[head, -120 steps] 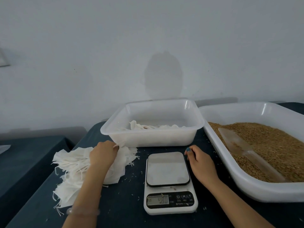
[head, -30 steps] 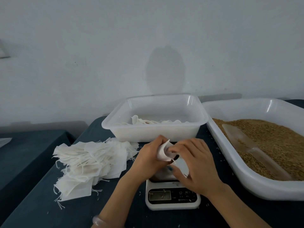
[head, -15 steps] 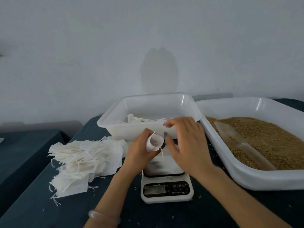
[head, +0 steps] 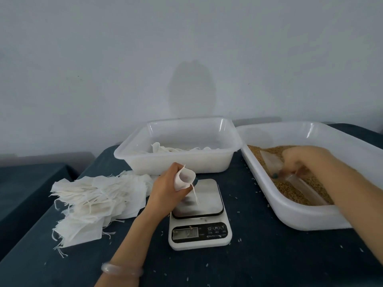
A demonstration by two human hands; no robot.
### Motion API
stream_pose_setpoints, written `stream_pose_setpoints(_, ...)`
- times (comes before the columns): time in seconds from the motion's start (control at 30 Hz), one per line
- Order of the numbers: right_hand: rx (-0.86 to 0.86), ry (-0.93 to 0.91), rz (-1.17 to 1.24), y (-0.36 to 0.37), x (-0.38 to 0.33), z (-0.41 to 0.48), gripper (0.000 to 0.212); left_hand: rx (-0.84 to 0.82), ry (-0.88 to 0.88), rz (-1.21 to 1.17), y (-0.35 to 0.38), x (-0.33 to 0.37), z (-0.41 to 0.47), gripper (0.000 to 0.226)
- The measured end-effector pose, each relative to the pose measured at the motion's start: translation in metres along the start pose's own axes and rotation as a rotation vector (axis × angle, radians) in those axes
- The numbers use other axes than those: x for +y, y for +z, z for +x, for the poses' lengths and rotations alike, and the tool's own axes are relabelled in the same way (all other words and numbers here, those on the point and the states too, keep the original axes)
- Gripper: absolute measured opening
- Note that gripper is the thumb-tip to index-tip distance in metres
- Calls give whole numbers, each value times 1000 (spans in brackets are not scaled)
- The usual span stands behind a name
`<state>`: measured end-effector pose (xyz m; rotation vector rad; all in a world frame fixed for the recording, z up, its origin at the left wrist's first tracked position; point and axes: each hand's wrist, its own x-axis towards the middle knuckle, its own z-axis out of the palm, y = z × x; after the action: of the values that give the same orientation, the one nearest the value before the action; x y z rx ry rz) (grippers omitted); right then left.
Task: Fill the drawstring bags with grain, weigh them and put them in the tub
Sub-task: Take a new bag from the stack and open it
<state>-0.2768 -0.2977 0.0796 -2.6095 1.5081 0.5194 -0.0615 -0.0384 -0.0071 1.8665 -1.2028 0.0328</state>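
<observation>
— How far along is this, would you say?

— Partway, with a good deal left. Start with the big things: on the dark table (head: 269, 257) the wide grain tray (head: 310, 221) on the right holds plenty of grain (head: 267, 153). The tub (head: 176, 163) behind the scale has only a shallow layer of white bags lying in it (head: 178, 149), so I'd judge a few are done.

— And the ones not done?

— A thick pile of empty bags (head: 97, 196) lies flat to the left, strings trailing. That is most of the work to come, by the look of it.

— What about the scale?

— The scale (head: 200, 226) sits in the middle, in front of the tub. Its display is lit, but I can't read it from here.

— And this bag?

— The left hand (head: 165, 190) is curled round one bag (head: 185, 178), holding it upright with the mouth open, just above the back corner of the scale's plate, not resting on it. Its drawstring (head: 195, 195) dangles over the plate. I see no grain in it.

— The other hand?

— The right hand (head: 300, 161) is in the grain tray, fingers wrapped round the clear scoop (head: 298, 183) lying in the grain. So for this bag I'd say filling hasn't begun; weighing and dropping it in the tub come after.
</observation>
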Motion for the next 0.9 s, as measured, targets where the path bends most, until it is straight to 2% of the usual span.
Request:
stream_pose_setpoints(0.27, -45, 15, -32, 4, 2, 5, 47, 6, -17, 9, 1, -3, 0, 37)
stream_pose_setpoints(0.37, -58, 19, 18, 3, 5, 6, 30, -5, -21, 2, 1, -2, -1, 36)
stream_pose_setpoints(0.63, 150, 71, 308, -3, 1, 25, 26, -24, -16, 14, 0, 1, -2, 36)
stream_pose_setpoints(0.77, 173, 97, 231, 0, -4, 38, 37, -30, -21, 7, 0, 0, -2, 35)
stream_pose_setpoints(0.9, 99, 96, 178, 19, -14, 45, 52, -29, -20, 16, -1, -2, -2, 38)
